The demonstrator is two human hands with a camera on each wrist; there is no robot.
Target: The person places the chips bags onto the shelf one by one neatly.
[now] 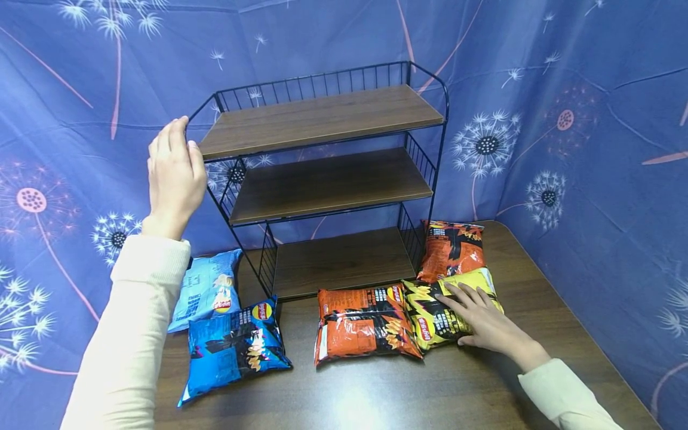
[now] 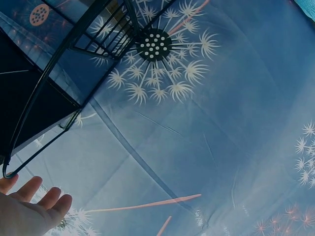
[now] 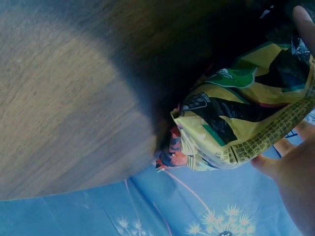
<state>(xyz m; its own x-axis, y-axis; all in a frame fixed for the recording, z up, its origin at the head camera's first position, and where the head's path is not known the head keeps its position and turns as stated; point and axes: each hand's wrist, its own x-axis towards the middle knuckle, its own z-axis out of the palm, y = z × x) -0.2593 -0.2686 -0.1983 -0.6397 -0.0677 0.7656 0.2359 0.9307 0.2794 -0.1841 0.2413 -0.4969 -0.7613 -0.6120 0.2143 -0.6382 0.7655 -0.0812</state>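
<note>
In the head view my left hand [image 1: 174, 170] is raised at the upper left corner of a three-tier rack [image 1: 322, 119] with brown boards and a black wire frame. Its fingers are mostly extended; in the left wrist view the fingertips [image 2: 30, 188] reach the bent wire rail [image 2: 37, 93]. My right hand [image 1: 489, 319] lies spread over a yellow chip bag [image 1: 438, 310] on the table, fingers across its top and thumb by its near edge. The right wrist view shows this bag [image 3: 236, 110] between thumb and fingers. An orange chip bag [image 1: 365, 322] lies against its left side.
Another orange chip bag [image 1: 452, 251] leans behind the yellow one, beside the rack's right side. Left of the rack, a light blue chip bag [image 1: 206, 286] and a darker blue one [image 1: 233, 346] lie on the wooden table [image 1: 301, 400]. Dandelion-patterned blue cloth [image 1: 333, 36] hangs behind.
</note>
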